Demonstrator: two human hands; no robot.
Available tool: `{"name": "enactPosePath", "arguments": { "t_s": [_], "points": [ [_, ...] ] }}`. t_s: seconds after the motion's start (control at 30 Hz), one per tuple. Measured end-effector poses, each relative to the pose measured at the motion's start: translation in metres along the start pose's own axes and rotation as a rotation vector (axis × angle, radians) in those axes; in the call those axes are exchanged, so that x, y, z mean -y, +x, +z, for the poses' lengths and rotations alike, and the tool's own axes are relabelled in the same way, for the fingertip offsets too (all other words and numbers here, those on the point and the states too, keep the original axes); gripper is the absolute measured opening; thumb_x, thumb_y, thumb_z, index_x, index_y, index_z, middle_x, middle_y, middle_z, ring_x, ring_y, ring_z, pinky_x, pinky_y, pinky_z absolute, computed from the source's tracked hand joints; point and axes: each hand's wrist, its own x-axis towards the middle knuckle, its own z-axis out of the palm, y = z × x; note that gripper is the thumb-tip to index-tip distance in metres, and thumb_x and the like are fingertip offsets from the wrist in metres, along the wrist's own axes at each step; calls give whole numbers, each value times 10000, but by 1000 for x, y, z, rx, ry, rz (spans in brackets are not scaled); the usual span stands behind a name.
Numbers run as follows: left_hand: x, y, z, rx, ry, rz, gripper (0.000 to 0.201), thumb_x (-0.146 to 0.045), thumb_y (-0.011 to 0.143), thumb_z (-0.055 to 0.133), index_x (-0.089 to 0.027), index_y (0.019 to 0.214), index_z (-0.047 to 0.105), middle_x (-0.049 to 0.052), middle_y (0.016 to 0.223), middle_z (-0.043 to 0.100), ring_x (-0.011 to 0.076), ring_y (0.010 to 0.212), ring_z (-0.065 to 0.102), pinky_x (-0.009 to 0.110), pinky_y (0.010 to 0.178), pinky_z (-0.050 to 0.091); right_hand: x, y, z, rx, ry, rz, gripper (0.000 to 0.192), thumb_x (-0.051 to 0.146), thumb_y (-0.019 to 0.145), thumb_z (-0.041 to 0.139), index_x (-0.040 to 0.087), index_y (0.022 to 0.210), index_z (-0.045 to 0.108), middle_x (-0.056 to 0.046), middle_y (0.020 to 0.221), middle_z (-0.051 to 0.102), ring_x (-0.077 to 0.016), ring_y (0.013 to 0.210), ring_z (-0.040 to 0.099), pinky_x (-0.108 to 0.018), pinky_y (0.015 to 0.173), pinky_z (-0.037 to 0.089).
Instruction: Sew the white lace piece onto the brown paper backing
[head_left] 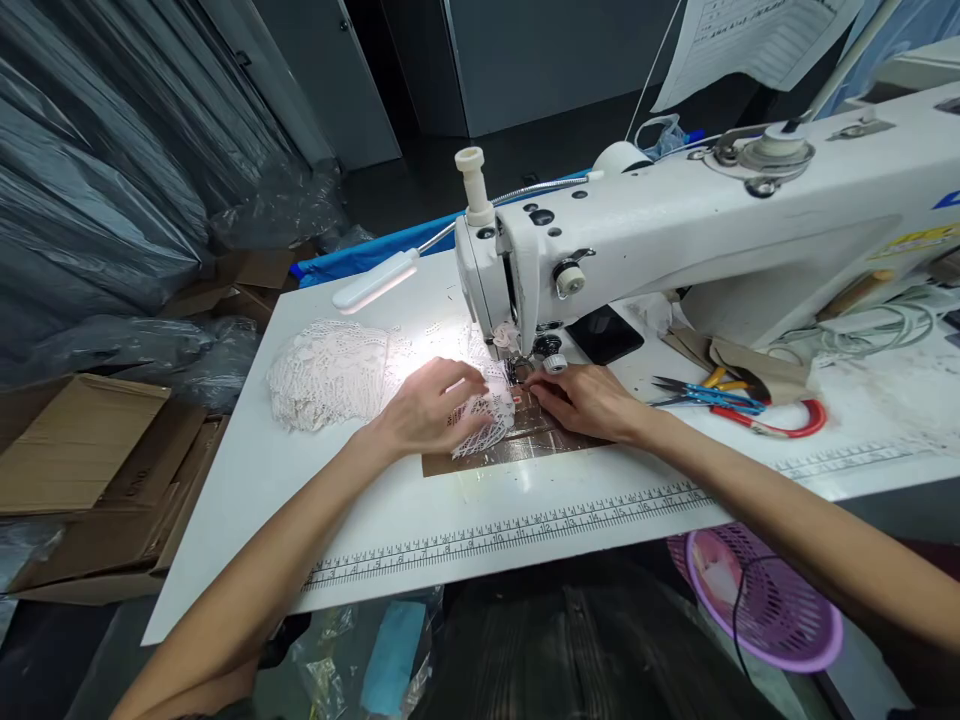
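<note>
The ruler [525, 522] edges the table; beyond it the left hand [427, 405] presses flat the lace [337, 375] under the needle [513, 368], the right hand [585, 400] pinches its edge; fingers so close could be pricked

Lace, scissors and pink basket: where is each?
lace [330, 375], head view, middle of the bunched heap
scissors [709, 395], head view, blue blades
pink basket [780, 625], head view, mesh wall

White sewing table [247, 470] with 1 printed ruler strip [510, 528]

On it lie white lace [330, 375], a sewing machine [675, 230], scissors [705, 393], a black phone [604, 335].
</note>
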Motion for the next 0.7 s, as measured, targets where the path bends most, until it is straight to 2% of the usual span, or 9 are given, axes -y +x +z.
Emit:
{"name": "enactPosePath", "arguments": {
  "t_s": [0.1, 0.17, 0.23, 0.3, 0.4, 0.5, 0.6, 0.7],
  "points": [
    [-8, -17, 1, 70, -64, 184, 171, -299, 915, 548, -175, 1029, 580, 95, 1034, 676, 195, 867, 650, 351, 729, 561, 2, 8, 8, 37, -139, -112, 381, 335, 960, 388, 232, 1251, 612, -104, 1005, 680, -199, 710, 590, -290, 579, 324],
    [-10, -20, 10, 11, -39, 217, 97, -180, 936, 483, -159, 982, 566, 85, 944, 687, 167, 778, 650, 315, 676, 560, 5, 11, 13, 69, -223, -137, 384, 324, 965, 364, 241, 1256, 600, -107, 1047, 661, -193, 715, 572, -281, 550, 280],
    [-9, -18, 21, -84, -50, 154, 94, -138, 943, 449, -153, 944, 542, 52, 814, 669, 139, 659, 618, 273, 582, 535, 7, 12, 15, 82, -268, -145, 384, 322, 973, 344, 236, 1252, 593, -110, 1063, 651, -191, 730, 562, -274, 534, 251],
    [-7, -15, 30, -155, -112, 23, 81, -161, 950, 450, -153, 923, 527, 15, 720, 631, 108, 548, 555, 236, 491, 482, 6, 11, 16, 74, -283, -139, 387, 328, 979, 342, 234, 1268, 583, -115, 1070, 647, -191, 739, 562, -268, 531, 251],
    [-6, -14, 35, -228, -188, -136, 96, -195, 944, 473, -150, 880, 529, -4, 666, 608, 78, 465, 479, 209, 422, 406, 1, 5, 16, 14, -227, -107, 388, 330, 976, 378, 223, 1284, 588, -114, 1031, 655, -178, 699, 564, -267, 545, 311],
    [-9, -17, 34, -234, -220, -162, 92, -200, 927, 503, -143, 874, 552, 5, 675, 620, 86, 489, 500, 217, 433, 409, -3, -4, 17, -48, -59, -177, 356, 297, 963, 426, 203, 1244, 623, -96, 983, 665, -176, 745, 594, -285, 625, 423],
    [-14, -17, 31, -189, -232, -66, 83, -189, 897, 543, -139, 940, 593, 44, 790, 671, 131, 659, 608, 262, 553, 491, -3, -11, 18, -25, 23, -336, 316, 224, 921, 485, 223, 1179, 666, -90, 1055, 657, -204, 953, 604, -320, 762, 481],
    [-15, -16, 30, -154, -166, 37, 119, -161, 862, 576, -163, 970, 627, 65, 933, 706, 161, 765, 641, 314, 641, 496, -3, -14, 19, 3, -8, -366, 321, 192, 881, 524, 247, 1148, 693, -90, 1060, 652, -219, 994, 595, -351, 785, 498]
  ]
}}
